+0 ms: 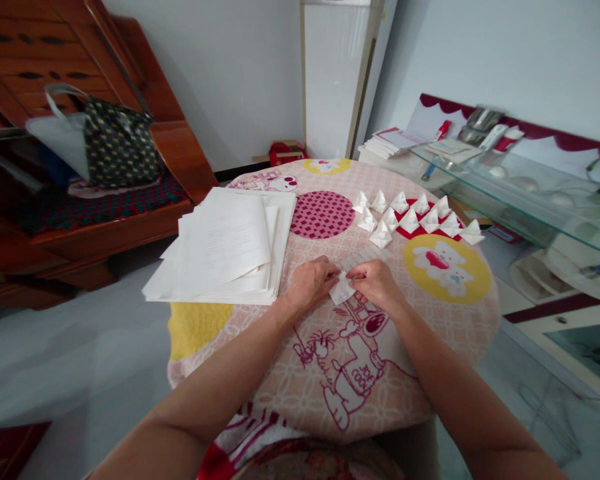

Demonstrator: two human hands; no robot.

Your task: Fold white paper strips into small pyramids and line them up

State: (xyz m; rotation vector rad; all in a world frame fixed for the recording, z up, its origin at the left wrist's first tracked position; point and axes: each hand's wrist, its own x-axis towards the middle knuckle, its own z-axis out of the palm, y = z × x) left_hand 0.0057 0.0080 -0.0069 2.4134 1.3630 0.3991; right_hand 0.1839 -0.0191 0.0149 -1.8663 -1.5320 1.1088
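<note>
A small piece of folded white paper [342,291] is pinched between my two hands over the middle of the round table. My left hand [311,280] grips its left edge, and my right hand [377,285] has its right edge between thumb and fingers. Just behind my hands lies a pale strip of paper [363,257] on the cloth. Farther back on the right stand several pointed folded paper pieces [381,235], set in loose rows. To the left of my left hand rests a stack of white paper sheets [225,240], some with faint print.
A pink patterned cloth [300,373] covers the table. On the right, a glass shelf [540,193] holds a metal pot and other items, close to the table edge. A wooden bench [180,160] with a dark patterned bag [120,143] stands at the left.
</note>
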